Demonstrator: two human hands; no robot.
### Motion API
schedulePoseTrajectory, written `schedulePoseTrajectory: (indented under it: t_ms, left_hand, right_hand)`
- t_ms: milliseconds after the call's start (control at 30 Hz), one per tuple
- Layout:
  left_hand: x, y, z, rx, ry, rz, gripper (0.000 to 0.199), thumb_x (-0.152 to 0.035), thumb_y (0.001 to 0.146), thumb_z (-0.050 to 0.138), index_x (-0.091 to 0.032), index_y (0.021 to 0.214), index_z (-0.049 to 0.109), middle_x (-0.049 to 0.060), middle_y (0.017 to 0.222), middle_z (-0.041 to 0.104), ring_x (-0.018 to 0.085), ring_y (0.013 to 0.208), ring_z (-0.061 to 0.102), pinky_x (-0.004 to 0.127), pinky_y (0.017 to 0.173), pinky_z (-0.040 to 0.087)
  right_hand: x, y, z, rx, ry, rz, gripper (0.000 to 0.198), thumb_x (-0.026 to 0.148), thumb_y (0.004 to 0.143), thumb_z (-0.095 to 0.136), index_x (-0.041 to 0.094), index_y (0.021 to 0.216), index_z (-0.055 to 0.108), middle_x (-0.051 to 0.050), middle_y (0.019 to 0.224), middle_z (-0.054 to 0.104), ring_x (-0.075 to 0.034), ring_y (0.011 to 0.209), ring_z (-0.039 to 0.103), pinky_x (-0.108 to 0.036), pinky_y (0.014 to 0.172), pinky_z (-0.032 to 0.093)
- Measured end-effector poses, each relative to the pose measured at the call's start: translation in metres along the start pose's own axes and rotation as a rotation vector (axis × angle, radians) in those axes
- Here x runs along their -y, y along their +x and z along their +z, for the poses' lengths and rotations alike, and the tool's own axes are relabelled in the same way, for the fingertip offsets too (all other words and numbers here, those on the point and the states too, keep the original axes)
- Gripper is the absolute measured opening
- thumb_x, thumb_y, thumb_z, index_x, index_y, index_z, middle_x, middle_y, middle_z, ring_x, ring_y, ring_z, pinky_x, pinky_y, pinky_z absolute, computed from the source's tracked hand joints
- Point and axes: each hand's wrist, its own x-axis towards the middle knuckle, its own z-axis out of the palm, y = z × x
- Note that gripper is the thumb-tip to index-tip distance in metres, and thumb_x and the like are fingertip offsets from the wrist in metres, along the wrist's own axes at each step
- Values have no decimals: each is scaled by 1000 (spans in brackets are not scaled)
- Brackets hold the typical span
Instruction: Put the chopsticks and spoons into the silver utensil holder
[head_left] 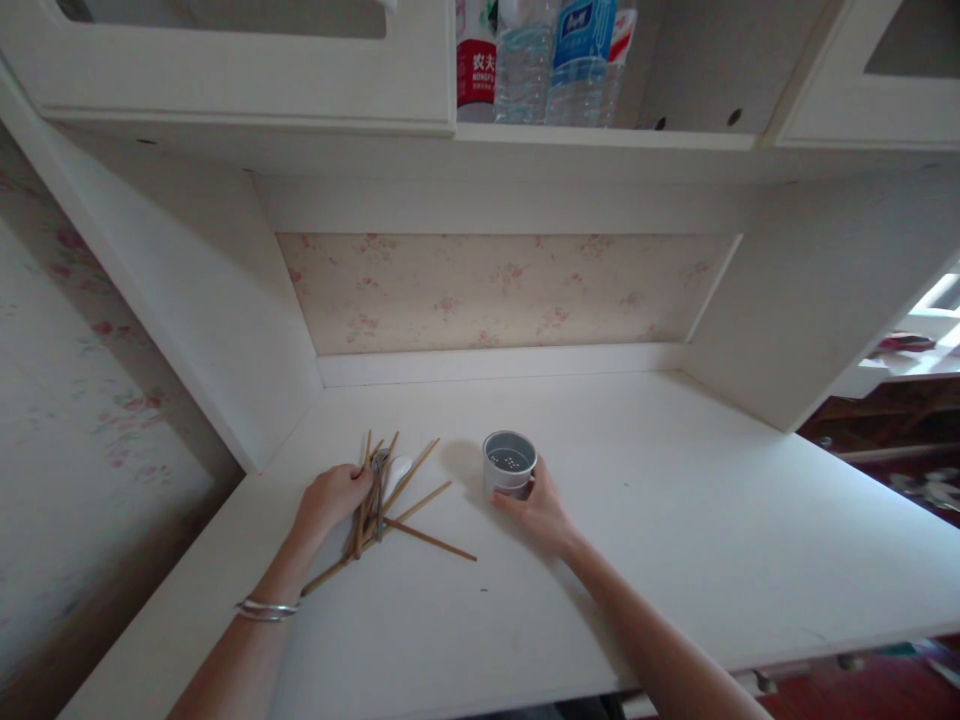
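My right hand [536, 510] is wrapped round the lower side of a grey utensil holder [510, 447]. The holder is upright, with small holes visible in its bottom. To the left, several wooden chopsticks [429, 540] lie crossed in a loose pile on the white desk [585, 630]. My left hand [341, 495] is closed at the pile's left side, its fingers curled against the chopsticks; the fingertips are partly hidden. Among the chopsticks are a metal spoon [380, 465] and a white spoon [397, 472].
Overhead hangs a white cabinet [255, 85], its open compartment holding several plastic bottles [525, 75]. A side panel [202, 290] bounds the desk on the left, another [810, 290] on the right. Flowered wallpaper [487, 290] covers the back.
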Motion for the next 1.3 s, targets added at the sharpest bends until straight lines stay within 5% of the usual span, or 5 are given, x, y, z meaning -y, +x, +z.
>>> schedulePoseTrajectory:
  t_ms: [167, 367, 600, 900, 1300]
  left_hand:
    - [-22, -15, -29, -196, -356, 120, 41, -51, 84, 43, -18, 78, 66, 6, 79, 70, 20, 76, 62, 25, 66, 41]
    - [-101, -31, -70, -192, -983, 368, 36, -51, 81, 56, -16, 90, 61, -1, 67, 57, 11, 60, 51, 21, 56, 39]
    - [-172, -10, -38, -232, -918, 584, 30, -42, 88, 50, -16, 97, 63, 5, 86, 69, 14, 77, 61, 25, 73, 46]
    - [-165, -1, 34, -60, -709, 531, 28, -40, 86, 52, -17, 92, 67, 7, 94, 70, 18, 83, 64, 28, 77, 48]
    - [-156, -36, 39, 88, -1034, 426, 51, -46, 80, 62, -17, 122, 54, 11, 123, 61, 23, 112, 58, 34, 97, 45]
  right_hand:
    - [11, 0, 14, 20, 91, -3, 70, 38, 58, 80, 22, 119, 51, -7, 113, 64, -25, 103, 61, -41, 90, 47]
    - [20, -5, 17, 43, 75, -27, 68, 37, 61, 78, 22, 121, 50, -8, 116, 63, -25, 106, 60, -41, 92, 46]
    - [22, -8, 13, 68, 65, -45, 69, 36, 60, 79, 23, 121, 51, -8, 118, 63, -27, 109, 58, -43, 92, 45]
    - [21, -8, 8, 97, 114, -83, 73, 30, 61, 79, 23, 126, 49, -8, 121, 61, -26, 110, 57, -42, 94, 45]
    - [21, -8, 9, 101, 136, -125, 72, 29, 63, 78, 24, 129, 47, -7, 119, 62, -25, 107, 59, -41, 91, 47]
